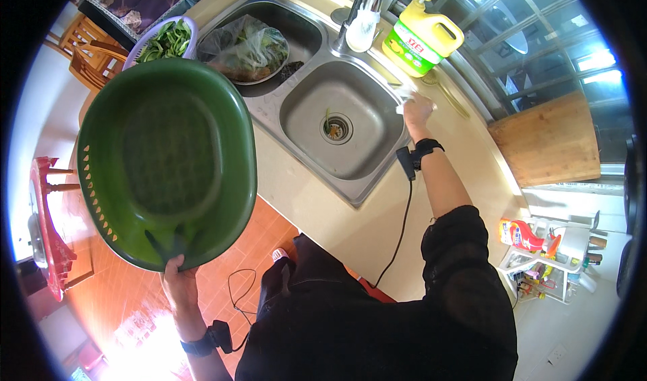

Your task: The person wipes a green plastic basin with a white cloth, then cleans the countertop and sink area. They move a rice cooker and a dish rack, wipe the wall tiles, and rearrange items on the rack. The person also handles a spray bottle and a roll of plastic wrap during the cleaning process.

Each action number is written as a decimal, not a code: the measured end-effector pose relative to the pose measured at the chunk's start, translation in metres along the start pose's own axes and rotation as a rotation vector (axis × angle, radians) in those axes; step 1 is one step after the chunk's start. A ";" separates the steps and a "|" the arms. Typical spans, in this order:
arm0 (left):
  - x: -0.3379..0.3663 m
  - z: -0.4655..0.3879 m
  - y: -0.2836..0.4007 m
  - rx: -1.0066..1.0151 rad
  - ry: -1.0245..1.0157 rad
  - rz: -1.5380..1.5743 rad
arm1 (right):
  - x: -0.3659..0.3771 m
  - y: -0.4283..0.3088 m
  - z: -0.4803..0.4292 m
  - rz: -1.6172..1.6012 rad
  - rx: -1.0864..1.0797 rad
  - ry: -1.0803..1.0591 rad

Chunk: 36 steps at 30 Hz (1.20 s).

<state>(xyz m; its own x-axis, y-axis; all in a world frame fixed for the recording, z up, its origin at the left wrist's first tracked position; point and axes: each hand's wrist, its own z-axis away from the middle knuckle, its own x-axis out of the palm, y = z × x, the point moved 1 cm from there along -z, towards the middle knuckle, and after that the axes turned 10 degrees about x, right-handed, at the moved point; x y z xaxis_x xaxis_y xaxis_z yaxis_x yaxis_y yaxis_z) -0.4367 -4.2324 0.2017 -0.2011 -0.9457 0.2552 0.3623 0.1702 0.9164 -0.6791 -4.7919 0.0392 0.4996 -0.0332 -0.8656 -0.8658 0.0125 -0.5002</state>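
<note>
My left hand (181, 285) grips the near rim of a green oval plastic basin (172, 148), holding it up left of the counter. The basin has a row of small slots along its left side, and its visible inside holds nothing. At the right rim of the bare steel sink bowl (349, 153), my right hand (418, 112) is closed around a small white thing (401, 109), possibly a cloth or plastic; blur hides its kind. A scrap of green vegetable (327, 120) lies at the drain (335, 129).
The other sink bowl (308, 29) holds a plastic bag of vegetables (252, 47). A purple basket (191, 27) of leafy greens stands beside it. Around the faucet (363, 12) are a yellow detergent jug (419, 37) and a brush (452, 98). A wooden board (551, 138) leans at the window.
</note>
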 end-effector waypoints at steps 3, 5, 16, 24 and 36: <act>0.000 -0.002 0.000 0.013 -0.002 0.008 | 0.015 0.006 -0.015 0.129 0.197 0.113; 0.001 -0.002 -0.001 0.014 0.007 -0.006 | 0.033 -0.001 -0.019 0.043 0.335 0.154; -0.002 -0.013 -0.012 -0.039 0.016 -0.016 | 0.075 -0.064 -0.014 -0.240 -0.270 0.024; 0.015 -0.018 -0.010 -0.006 -0.021 -0.002 | 0.070 -0.065 -0.041 -0.284 -0.314 0.322; -0.002 -0.017 -0.006 0.009 0.015 0.032 | 0.149 -0.189 0.004 -0.459 -0.685 -0.023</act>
<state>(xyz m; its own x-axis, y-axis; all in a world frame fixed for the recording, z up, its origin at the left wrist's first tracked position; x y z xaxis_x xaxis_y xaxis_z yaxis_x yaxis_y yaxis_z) -0.4231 -4.2362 0.1901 -0.1758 -0.9437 0.2802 0.3601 0.2032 0.9105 -0.4411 -4.7956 0.0047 0.8017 0.1336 -0.5827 -0.3969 -0.6100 -0.6859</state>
